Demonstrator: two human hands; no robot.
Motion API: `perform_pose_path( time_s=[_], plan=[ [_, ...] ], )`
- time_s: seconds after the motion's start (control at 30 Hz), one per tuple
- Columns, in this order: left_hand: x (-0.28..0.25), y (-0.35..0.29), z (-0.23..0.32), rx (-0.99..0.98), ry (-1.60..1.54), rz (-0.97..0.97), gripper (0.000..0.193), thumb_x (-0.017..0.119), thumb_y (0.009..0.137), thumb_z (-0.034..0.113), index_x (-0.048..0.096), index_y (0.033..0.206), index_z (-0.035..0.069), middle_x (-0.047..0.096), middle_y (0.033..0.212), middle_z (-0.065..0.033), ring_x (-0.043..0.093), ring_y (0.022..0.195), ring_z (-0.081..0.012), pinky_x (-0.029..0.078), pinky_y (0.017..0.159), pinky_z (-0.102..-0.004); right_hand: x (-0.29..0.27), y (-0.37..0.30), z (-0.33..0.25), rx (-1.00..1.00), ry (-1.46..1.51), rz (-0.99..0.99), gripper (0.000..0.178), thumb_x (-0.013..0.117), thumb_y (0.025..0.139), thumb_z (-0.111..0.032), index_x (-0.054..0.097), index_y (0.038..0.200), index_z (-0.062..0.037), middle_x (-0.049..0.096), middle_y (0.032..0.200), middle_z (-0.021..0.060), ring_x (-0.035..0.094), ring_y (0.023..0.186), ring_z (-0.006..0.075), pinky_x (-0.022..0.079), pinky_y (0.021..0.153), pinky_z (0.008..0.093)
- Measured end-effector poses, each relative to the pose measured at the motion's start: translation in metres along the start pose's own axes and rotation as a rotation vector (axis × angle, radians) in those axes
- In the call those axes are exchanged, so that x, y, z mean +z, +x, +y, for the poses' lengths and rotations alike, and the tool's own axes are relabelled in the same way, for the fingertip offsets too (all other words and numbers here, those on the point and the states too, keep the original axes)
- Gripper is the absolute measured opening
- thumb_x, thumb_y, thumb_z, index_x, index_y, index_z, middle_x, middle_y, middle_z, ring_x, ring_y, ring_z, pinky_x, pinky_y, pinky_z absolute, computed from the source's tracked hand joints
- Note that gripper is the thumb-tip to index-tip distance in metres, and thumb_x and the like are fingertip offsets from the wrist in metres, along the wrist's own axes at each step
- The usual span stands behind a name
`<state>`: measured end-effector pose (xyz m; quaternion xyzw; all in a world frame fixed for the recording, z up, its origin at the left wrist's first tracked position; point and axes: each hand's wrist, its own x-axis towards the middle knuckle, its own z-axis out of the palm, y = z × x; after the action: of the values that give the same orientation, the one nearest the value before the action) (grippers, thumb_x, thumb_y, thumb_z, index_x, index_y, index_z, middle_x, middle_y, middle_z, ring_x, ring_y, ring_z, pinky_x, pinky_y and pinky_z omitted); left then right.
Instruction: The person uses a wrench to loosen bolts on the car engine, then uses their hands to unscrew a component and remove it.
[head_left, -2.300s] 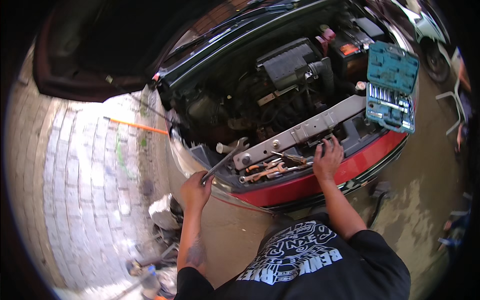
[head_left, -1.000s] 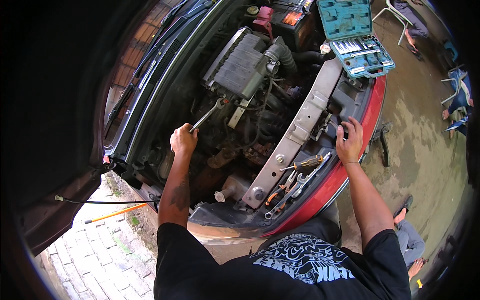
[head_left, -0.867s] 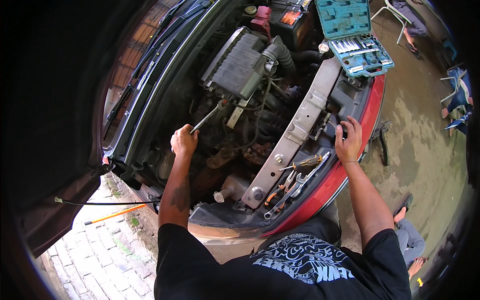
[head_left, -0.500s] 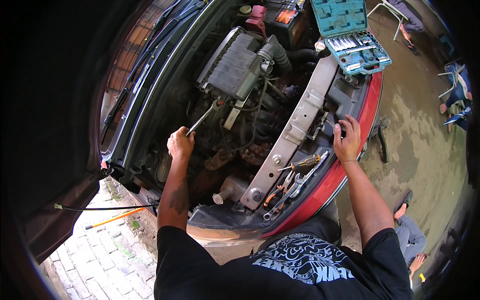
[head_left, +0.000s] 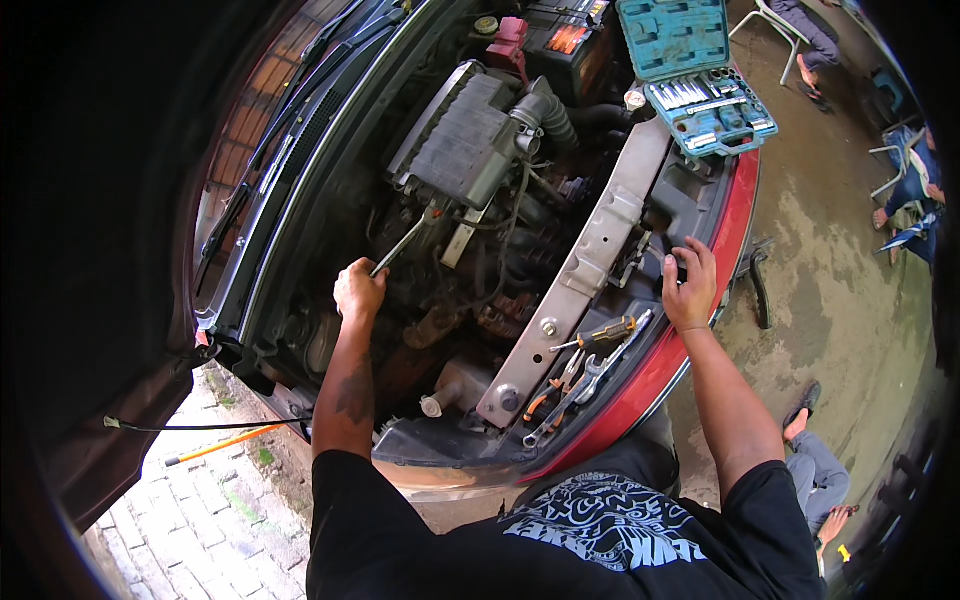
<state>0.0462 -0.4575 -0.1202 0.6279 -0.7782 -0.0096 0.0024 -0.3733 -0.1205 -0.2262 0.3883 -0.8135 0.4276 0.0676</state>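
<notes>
Near edge: black T-shirt, both forearms reaching up into frame over a red car's open engine bay.

Loose tools (head_left: 585, 370) lie on the front panel between the arms: a screwdriver with orange-black grip, wrenches, pliers.

Right hand (head_left: 688, 285) is planted on the front edge beside the grey crossbar (head_left: 590, 270), palm down, fingers spread flat, holding nothing, just bracing. Arm nearly straight.

Left hand (head_left: 358, 292) is lower in the bay, fist closed around the near end of a long metal wrench (head_left: 402, 243). Fingers wrapped tight on the handle.

Key relation: wrench long axis runs from the fist up and right, away from the body, its far end sitting just under the grey engine cover (head_left: 460, 135). What the tip is seated on cannot be told. Left hand is the one on it; right hand is well apart, across the crossbar. Left forearm extended, wrist roughly in line with the handle.

Further: battery (head_left: 565, 25), then an open teal socket case (head_left: 700, 85) on the far corner.

Seated people at the right rim.
</notes>
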Motion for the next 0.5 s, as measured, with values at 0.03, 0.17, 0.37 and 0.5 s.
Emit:
perform_pose_path(
  time_s=[0.03,0.17,0.37,0.5],
  plan=[
    [0.001,-0.001,0.001,0.001,-0.006,0.005,0.03,0.085,0.083,0.036,0.08,0.101,0.012,0.078,0.096,-0.0158,0.075,0.094,-0.0367,0.059,0.084,-0.0477,-0.001,0.0,0.0,0.004,0.001,-0.003,0.018,0.072,0.091,-0.015,0.07,0.104,-0.0029,0.065,0.127,0.0176,0.061,0.119,0.0382,0.049,0.102,0.0466],
    [0.004,-0.002,-0.001,-0.013,-0.063,-0.011,0.032,0.085,0.083,0.036,0.08,0.101,0.01,0.078,0.095,-0.0166,0.075,0.094,-0.037,0.059,0.085,-0.0476,-0.002,0.0,0.0,0.007,-0.012,-0.016,0.018,0.072,0.091,-0.014,0.07,0.105,-0.0024,0.065,0.128,0.0175,0.061,0.119,0.038,0.049,0.103,0.0467],
    [0.011,0.002,-0.008,0.051,-0.086,0.016,0.031,0.084,0.084,0.037,0.079,0.101,0.011,0.078,0.094,-0.0151,0.075,0.092,-0.0367,0.059,0.084,-0.0464,-0.002,0.001,-0.001,0.011,-0.045,-0.032,0.018,0.071,0.092,-0.014,0.07,0.106,-0.0032,0.065,0.13,0.018,0.06,0.122,0.0382,0.048,0.105,0.0468],
    [-0.003,0.026,-0.032,0.037,-0.053,-0.316,0.036,0.08,0.088,0.041,0.078,0.099,0.007,0.077,0.087,-0.0146,0.076,0.084,-0.0327,0.059,0.081,-0.0443,0.0,0.002,0.004,0.025,-0.072,-0.056,0.019,0.071,0.093,-0.016,0.07,0.107,-0.0035,0.064,0.131,0.0183,0.059,0.123,0.039,0.047,0.106,0.0472]
  ],
)
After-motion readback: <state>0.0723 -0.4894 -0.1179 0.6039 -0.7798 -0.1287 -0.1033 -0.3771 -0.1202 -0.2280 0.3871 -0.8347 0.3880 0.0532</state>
